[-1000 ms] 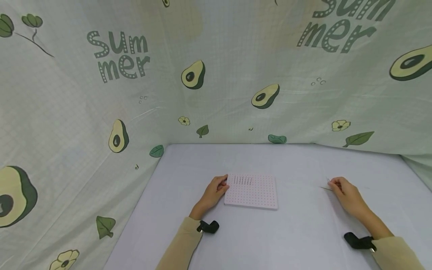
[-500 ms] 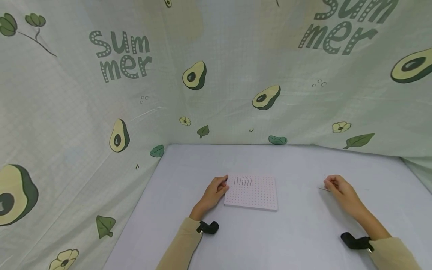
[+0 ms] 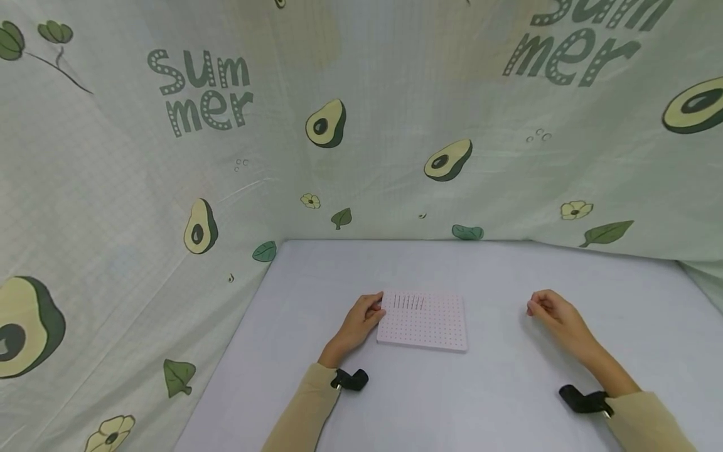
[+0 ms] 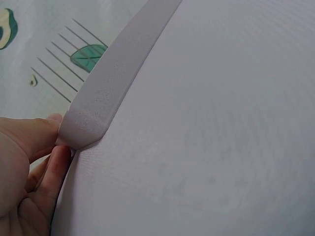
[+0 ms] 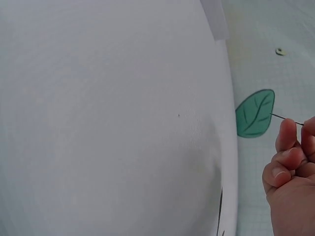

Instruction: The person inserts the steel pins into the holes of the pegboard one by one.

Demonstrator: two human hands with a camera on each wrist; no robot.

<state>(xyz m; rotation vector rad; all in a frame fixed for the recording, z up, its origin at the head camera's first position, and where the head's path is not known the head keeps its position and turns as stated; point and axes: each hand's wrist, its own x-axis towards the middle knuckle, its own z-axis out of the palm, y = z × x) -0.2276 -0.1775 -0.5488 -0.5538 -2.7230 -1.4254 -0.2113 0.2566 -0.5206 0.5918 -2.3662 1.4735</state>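
Observation:
A pale pink board (image 3: pixel 422 329) with a grid of small holes lies on the table. Several thin dark pins (image 3: pixel 408 302) stand in a row near its far left corner; the left wrist view shows these pins (image 4: pixel 60 71) upright and spaced apart. My left hand (image 3: pixel 354 321) grips the board's left edge, thumb and finger at the corner (image 4: pixel 81 128). Well to the right of the board, my right hand (image 3: pixel 562 321) is raised over the table. Its thumb and fingertip pinch a thin dark pin (image 5: pixel 279 116), clearest in the right wrist view.
A white cloth covers the table (image 3: pixel 480 402). Behind and to the left hangs a curtain (image 3: pixel 384 188) with avocado prints. Thin dark strips (image 5: pixel 220 211) show at the table's edge in the right wrist view; I cannot tell what they are.
My right hand has moved left, toward the board, with the pin. Thin lines seen at its fingertips earlier no longer show in the head view. My left hand and the board stay put.

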